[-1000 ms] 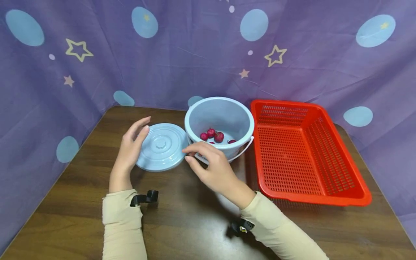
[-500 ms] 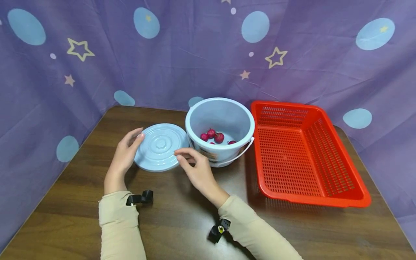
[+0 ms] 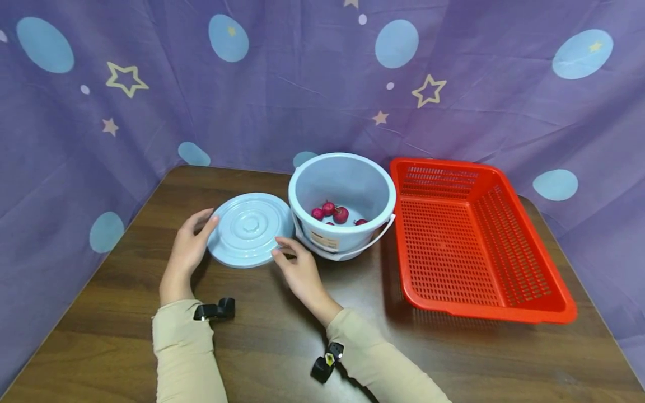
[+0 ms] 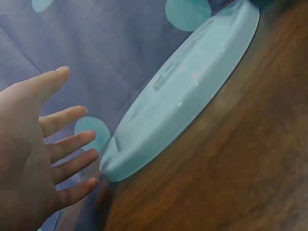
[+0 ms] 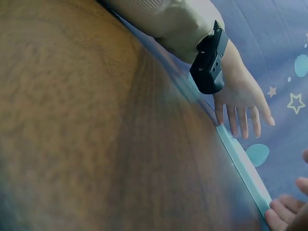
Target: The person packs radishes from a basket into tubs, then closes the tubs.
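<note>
A round pale-blue lid (image 3: 249, 226) lies on the wooden table. My left hand (image 3: 186, 252) is at its left edge, thumb and fingers spread; in the left wrist view that hand (image 4: 29, 149) has a small gap to the lid (image 4: 187, 91). On the opposite side my right hand (image 3: 300, 271) has its fingers at the right edge, loosely bent. The right wrist view shows its fingertips (image 5: 276, 219) by the rim, contact hard to tell. Just behind the right hand stands a pale-blue bucket (image 3: 363, 238), uncovered, with several small round red radish-like pieces (image 3: 341, 215) on its bottom.
A red perforated plastic basket (image 3: 453, 309) sits to the right of the bucket. The bucket's white handle (image 3: 375, 242) hangs down at its front. Behind the table (image 3: 272, 347) hangs a purple patterned cloth (image 3: 322, 73).
My right hand has moved left and down from in front of the bucket to the lid's right edge. My left hand has lowered toward the lid's left edge. The lid has barely shifted.
</note>
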Available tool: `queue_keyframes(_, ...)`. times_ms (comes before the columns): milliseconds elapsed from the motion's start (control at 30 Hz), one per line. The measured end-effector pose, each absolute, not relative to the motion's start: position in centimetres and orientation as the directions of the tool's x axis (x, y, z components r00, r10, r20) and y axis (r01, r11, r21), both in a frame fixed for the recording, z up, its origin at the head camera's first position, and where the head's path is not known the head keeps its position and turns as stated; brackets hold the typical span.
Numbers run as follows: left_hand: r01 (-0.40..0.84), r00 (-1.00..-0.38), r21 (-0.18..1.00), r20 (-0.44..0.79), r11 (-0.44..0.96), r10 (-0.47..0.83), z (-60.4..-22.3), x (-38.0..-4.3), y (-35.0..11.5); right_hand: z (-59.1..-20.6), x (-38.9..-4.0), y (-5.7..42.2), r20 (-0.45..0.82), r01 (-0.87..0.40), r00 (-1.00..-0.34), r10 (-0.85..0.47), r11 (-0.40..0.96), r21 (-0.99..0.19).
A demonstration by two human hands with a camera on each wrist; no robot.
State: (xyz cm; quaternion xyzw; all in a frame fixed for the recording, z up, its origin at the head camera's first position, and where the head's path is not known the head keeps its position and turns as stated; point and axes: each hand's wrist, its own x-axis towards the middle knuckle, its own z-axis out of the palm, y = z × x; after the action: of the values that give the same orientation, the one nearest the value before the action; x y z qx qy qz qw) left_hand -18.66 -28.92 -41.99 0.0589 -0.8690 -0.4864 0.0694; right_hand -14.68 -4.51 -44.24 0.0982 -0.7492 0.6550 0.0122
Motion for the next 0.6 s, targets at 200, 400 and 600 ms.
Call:
queue_keyframes(200,-0.058,-0.985,0.851,0.035,0.522,-0.167,-42.5,-18.6,-29.3,-44.4,-14.6,-4.9,0.098,-0.122,-0.988,-0.116,0.218,-0.968)
queue_keyframes(400,-0.109,-0.983,0.821,-0.005,0.561,-0.183,-42.8,-18.5,-29.7,-44.4,-14.9,-5.2,0.090,-0.115,-0.989,-0.116,0.228,-0.967)
queue_keyframes(600,-0.140,-0.983,0.806,-0.045,0.575,-0.176,-42.9,-18.5,-29.9,-44.6,-15.6,-5.6,0.058,-0.092,-0.991,-0.119,0.304,-0.948)
